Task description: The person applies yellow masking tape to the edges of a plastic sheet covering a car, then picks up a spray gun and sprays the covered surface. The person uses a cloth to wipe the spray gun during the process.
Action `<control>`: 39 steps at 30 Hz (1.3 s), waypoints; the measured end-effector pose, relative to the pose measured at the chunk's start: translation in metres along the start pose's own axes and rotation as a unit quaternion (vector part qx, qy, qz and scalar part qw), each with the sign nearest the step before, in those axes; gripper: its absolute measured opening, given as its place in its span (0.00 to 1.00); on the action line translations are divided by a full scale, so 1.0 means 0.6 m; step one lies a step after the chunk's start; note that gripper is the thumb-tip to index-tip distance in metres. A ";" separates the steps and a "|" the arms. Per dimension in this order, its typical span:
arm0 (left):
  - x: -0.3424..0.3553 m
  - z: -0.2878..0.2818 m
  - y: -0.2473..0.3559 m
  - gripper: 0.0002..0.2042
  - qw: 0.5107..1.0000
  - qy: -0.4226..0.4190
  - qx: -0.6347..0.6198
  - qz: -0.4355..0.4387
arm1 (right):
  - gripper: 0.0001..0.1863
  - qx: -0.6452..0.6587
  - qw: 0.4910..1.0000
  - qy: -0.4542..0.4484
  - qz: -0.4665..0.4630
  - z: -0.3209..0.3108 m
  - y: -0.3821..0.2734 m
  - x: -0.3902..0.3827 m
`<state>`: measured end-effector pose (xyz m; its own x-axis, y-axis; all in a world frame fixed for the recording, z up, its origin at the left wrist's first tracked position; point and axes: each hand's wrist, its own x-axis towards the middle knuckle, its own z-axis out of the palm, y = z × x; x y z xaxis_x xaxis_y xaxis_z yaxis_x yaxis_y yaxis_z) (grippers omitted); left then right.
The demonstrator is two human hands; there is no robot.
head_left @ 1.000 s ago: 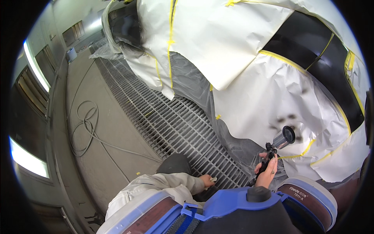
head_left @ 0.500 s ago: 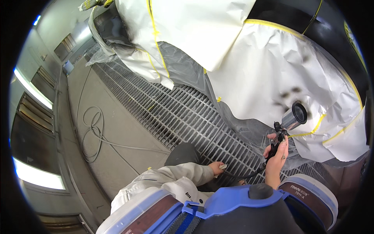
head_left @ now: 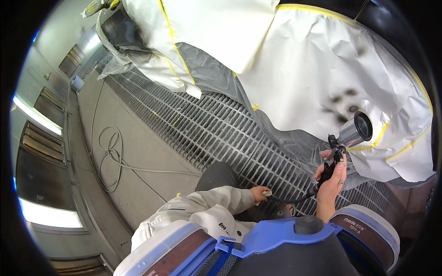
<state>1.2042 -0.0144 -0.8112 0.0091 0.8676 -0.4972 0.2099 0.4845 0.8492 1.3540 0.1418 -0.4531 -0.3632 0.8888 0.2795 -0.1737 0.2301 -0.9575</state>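
Note:
My right hand [head_left: 332,180] is closed around the black grip of a spray gun [head_left: 332,168], at the right. The gun's metal cup [head_left: 355,131] tilts to the right, its dark open mouth showing, in front of white masking paper [head_left: 294,69]. Several dark smudges [head_left: 337,99] mark the paper just above the cup. A dark air hose [head_left: 294,200] runs from the gun's handle toward my left hand [head_left: 259,193]. That hand is closed low over the floor grate, on a small pale thing, perhaps a folded cloth; whether it also grips the hose cannot be told.
Masking paper, yellow tape [head_left: 189,69] and grey plastic film [head_left: 207,64] cover a dark vehicle body. Below me lies a metal floor grate [head_left: 216,133]. A coiled hose [head_left: 110,158] rests on the left floor beside the wall. A respirator [head_left: 276,234] fills the lower edge.
The view has shifted slightly. The spray gun has moved a little to the right, uncovering another round dark spot on the paper. My left hand keeps its grip, now nearer the hose.

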 end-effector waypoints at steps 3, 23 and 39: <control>-0.005 0.000 0.010 0.32 0.999 -0.015 0.031 0.015 | 0.34 0.006 1.000 0.007 0.003 0.001 -0.003 -0.001; -0.010 0.001 0.028 0.43 0.997 -0.075 0.025 0.025 | 0.37 0.040 0.998 0.048 -0.005 0.009 -0.011 -0.005; -0.015 0.002 0.008 0.53 0.994 -0.061 -0.001 0.091 | 0.38 0.080 0.995 0.057 0.032 0.020 -0.006 0.000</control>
<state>1.2065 -0.0203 -0.8031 0.1659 0.9206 -0.3535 0.1911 0.3216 0.9274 1.3435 0.1361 -0.4485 -0.2742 0.9406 0.2000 -0.3011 0.1136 -0.9468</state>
